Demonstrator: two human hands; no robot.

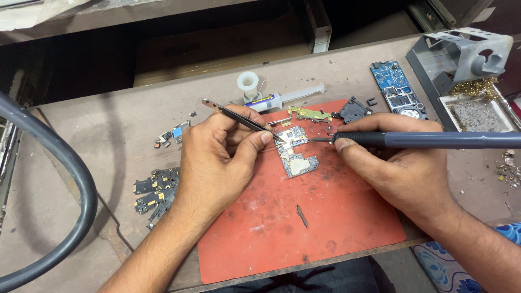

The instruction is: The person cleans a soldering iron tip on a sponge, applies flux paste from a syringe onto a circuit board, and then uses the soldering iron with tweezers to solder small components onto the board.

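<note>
Near edge: red work mat lies on the bench, scorched and stained, with a small dark sliver lying loose on its near half.

Left hand rests on the mat's left edge, thumb and fingers pinched around dark tweezers. Tweezer tips touch the top of the small circuit board. The board sits flat on the upper middle of the mat, metal shields facing up.

Right hand is curled shut around a dark soldering iron handle, held like a pen, almost level. The iron's tip is just beside the board's upper right corner; can't tell if it touches.

Left of the left wrist, off the mat: cluster of black board pieces. Farther up, a few small loose parts.

Behind the board, at the mat's far edge: green-gold flex strip and a black plastic part, close together.

Beyond that, on bare bench: syringe lying on its side, contents not readable from here. White solder spool stands just behind its tip end.

Far right: blue circuit board, flat. Next to it a grey metal iron stand. Stand's tray holds a grey pad with a wad of brass wool at its back end. Debris crumbs on the bench right of the tray.

Thick grey hose loops down the left side.
</note>
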